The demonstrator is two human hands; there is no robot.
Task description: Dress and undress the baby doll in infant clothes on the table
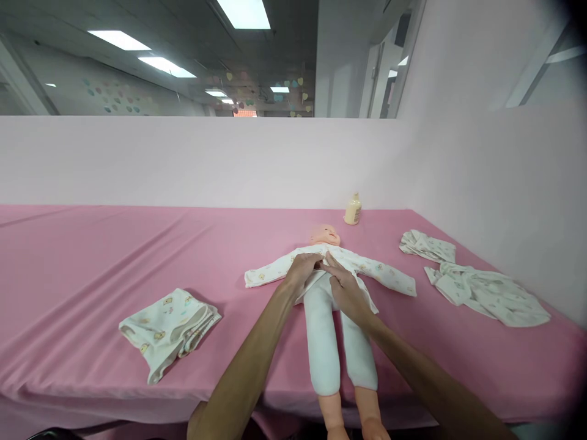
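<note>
A baby doll (pixel 324 234) lies on its back on the pink table cover (pixel 92 256), head away from me and bare feet over the near edge. It wears a printed white top (pixel 385 276) with sleeves spread out and white trousers (pixel 321 342). My left hand (pixel 302 270) pinches the top's front at the doll's chest. My right hand (pixel 345 286) rests on the doll's belly, with its fingertips meeting the left hand at the top's front closure.
A folded printed garment (pixel 169 329) lies near the front edge at the left. Crumpled white baby clothes (pixel 477 287) lie at the right by the pink wall. A small cream bottle (pixel 353 209) stands behind the doll's head against the back partition.
</note>
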